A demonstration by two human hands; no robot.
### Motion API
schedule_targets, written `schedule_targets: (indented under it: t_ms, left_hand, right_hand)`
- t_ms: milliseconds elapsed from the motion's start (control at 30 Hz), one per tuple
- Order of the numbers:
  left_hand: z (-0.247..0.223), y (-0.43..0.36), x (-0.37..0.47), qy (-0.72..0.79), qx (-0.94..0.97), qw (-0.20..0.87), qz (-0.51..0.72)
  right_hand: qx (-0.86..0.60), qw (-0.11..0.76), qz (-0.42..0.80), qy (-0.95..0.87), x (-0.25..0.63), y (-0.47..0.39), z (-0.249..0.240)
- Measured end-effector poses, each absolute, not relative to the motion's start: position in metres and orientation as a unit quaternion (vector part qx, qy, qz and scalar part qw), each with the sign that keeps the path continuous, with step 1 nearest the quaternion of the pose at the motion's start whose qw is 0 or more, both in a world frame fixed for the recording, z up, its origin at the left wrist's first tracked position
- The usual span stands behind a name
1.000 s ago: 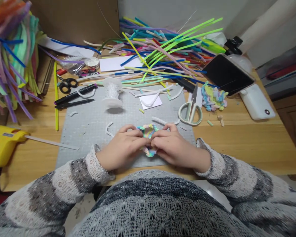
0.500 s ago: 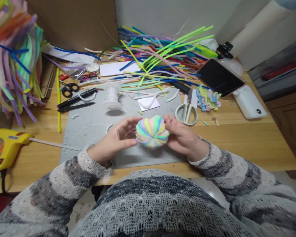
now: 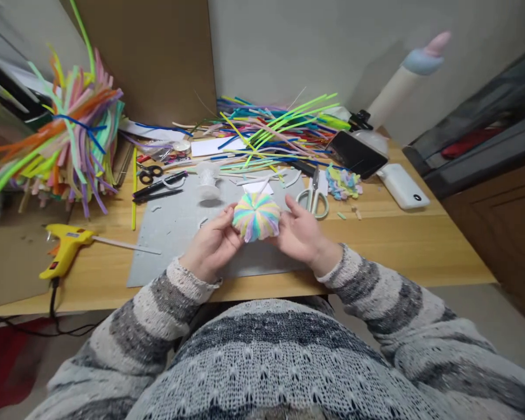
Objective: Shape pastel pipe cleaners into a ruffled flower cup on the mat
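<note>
Left hand [image 3: 214,242] at 8 o'clock, gripping, right hand [image 3: 304,236] at 4 o'clock, palm [image 3: 298,240] upturned, thumb [image 3: 292,206] spread, sleeved forearms [image 3: 157,309] angled inward

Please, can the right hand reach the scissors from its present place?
Probably yes. The scissors lie just beyond the right hand, and nothing seems to stand between them. That hand is open, while the left hand holds the striped ball; whether the right also supports it, I cannot tell.
</note>
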State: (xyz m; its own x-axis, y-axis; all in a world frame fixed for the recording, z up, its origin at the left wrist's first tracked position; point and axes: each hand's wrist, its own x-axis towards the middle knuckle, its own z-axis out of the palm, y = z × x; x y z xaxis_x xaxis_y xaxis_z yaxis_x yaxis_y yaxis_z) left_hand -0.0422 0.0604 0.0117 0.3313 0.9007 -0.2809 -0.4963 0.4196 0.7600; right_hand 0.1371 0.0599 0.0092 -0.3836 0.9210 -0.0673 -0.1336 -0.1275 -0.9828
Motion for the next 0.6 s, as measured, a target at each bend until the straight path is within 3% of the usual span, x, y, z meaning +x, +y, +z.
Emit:
schedule_targets:
  t_ms: [100,233,433,600]
  left_hand:
    - [0.010,0.062,-0.036,0.364,0.294,0.723,0.508]
    - [0.005,0.062,-0.041,0.420,0.307,0.672,0.527]
    - [0.004,0.060,-0.071,0.466,0.312,0.687,0.462]
    - [0.011,0.055,-0.108,0.495,0.369,0.595,0.515]
  right_hand:
    - [-0.336,0.436,0.757,-0.351,0.124,0.055,0.008]
    - [-0.356,0.482,0.775,-0.199,0.115,0.052,-0.006]
    - [-0.419,0.476,0.746,-0.205,0.142,0.047,-0.012]
    - [-0.446,0.542,0.657,-0.275,0.181,0.042,-0.007]
